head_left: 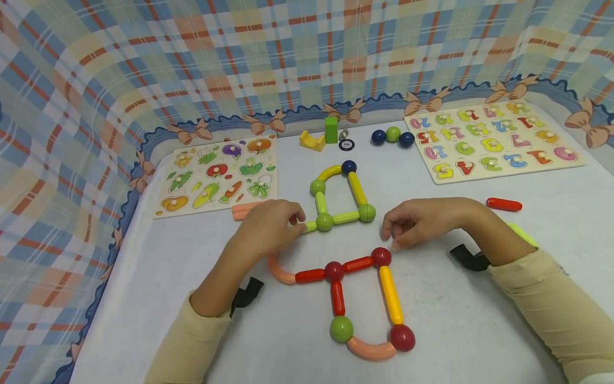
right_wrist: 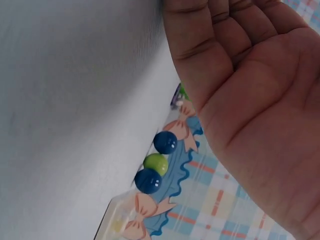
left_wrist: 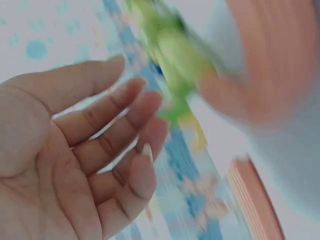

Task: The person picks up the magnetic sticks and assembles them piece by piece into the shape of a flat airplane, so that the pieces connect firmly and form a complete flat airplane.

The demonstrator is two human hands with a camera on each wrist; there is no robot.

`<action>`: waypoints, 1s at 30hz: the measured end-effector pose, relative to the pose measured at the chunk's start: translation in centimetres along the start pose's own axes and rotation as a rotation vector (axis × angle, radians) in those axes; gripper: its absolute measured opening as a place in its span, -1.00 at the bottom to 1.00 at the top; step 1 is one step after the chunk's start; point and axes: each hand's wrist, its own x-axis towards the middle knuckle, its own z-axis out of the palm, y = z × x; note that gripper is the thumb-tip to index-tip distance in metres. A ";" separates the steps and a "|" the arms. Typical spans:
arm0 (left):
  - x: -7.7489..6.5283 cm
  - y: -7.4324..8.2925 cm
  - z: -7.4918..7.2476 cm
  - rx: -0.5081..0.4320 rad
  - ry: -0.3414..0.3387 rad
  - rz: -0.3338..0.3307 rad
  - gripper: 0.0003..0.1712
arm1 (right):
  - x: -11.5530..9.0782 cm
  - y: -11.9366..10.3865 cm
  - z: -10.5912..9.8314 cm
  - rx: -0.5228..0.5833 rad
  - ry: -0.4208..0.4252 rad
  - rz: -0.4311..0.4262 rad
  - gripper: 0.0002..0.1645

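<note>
In the head view my left hand hovers by the left end of a light-green rod, fingers loosely bent. The left wrist view shows nothing in the left palm. My right hand is held just above a red ball, its fingers relaxed; whether they touch it cannot be told. Between the hands lies a loop of green rods, green balls and a blue ball. Nearer stands a second loop of red rods, a yellow rod and balls, with a salmon curved rod at its left end.
A vegetable puzzle board lies back left, a number puzzle board back right. Along the back sit a green block, a yellow piece and several balls. Salmon rods and a red rod lie outside the hands.
</note>
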 end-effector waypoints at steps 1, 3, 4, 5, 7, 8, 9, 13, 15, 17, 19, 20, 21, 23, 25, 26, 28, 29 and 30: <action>0.2 -1.0 -0.3 -0.001 0.020 -0.032 -0.76 | 0.0 0.1 -0.1 -0.003 0.001 0.013 -0.77; 0.5 -3.0 -0.7 0.002 0.047 -0.092 -0.79 | -0.2 0.3 -0.3 -0.014 0.006 0.053 -0.82; 0.7 -4.0 -0.8 -0.001 0.048 -0.125 -0.79 | -0.3 0.4 -0.4 -0.027 0.012 0.073 -0.84; 0.8 -5.0 -0.9 0.001 0.044 -0.157 -0.79 | -0.4 0.5 -0.5 -0.040 0.016 0.094 -0.87; 1.1 -6.8 -0.9 0.007 0.027 -0.213 -0.81 | -0.7 0.7 -0.9 -0.076 0.030 0.133 -0.89; 1.2 -7.5 -0.9 0.008 0.013 -0.235 -0.81 | -0.9 0.8 -1.0 -0.094 0.036 0.153 -0.89; 1.3 -8.2 -0.9 0.010 -0.003 -0.254 -0.80 | -1.1 0.8 -1.2 -0.107 0.043 0.175 -0.88; 1.4 -9.4 -1.0 0.014 -0.050 -0.267 -0.78 | -1.8 1.2 -1.8 -0.154 0.066 0.238 -0.82; 1.4 -9.5 -1.0 0.021 -0.064 -0.258 -0.77 | -2.1 1.3 -2.0 -0.161 0.078 0.252 -0.79; 1.2 -9.4 -1.2 0.032 -0.075 -0.237 -0.78 | -2.3 1.6 -2.1 -0.166 0.089 0.249 -0.78; 1.1 -9.0 -1.4 0.033 -0.073 -0.209 -0.79 | -2.5 1.9 -2.0 -0.152 0.101 0.244 -0.78; 1.0 -8.6 -1.5 0.032 -0.067 -0.184 -0.80 | -2.5 2.0 -1.9 -0.144 0.107 0.240 -0.78; 1.0 -8.0 -1.6 0.022 -0.057 -0.147 -0.80 | -2.6 2.1 -1.8 -0.133 0.112 0.237 -0.78; 1.2 -6.3 -1.9 0.006 -0.040 -0.061 -0.79 | -2.7 2.3 -1.8 -0.122 0.124 0.227 -0.78; 1.7 -3.7 -2.1 0.007 -0.026 0.037 -0.78 | -2.9 2.4 -1.7 -0.110 0.136 0.222 -0.78; 2.1 -2.2 -2.1 0.022 -0.023 0.094 -0.79 | -2.9 2.5 -1.7 -0.102 0.138 0.222 -0.77; 3.0 1.1 -2.1 0.074 -0.035 0.184 -0.77 | -2.9 2.8 -1.8 -0.076 0.140 0.222 -0.75; 3.5 2.7 -2.0 0.106 -0.048 0.217 -0.75 | -2.9 3.0 -1.8 -0.060 0.140 0.221 -0.74; 4.1 4.1 -1.8 0.137 -0.058 0.252 -0.75 | -2.9 3.2 -1.8 -0.040 0.140 0.219 -0.73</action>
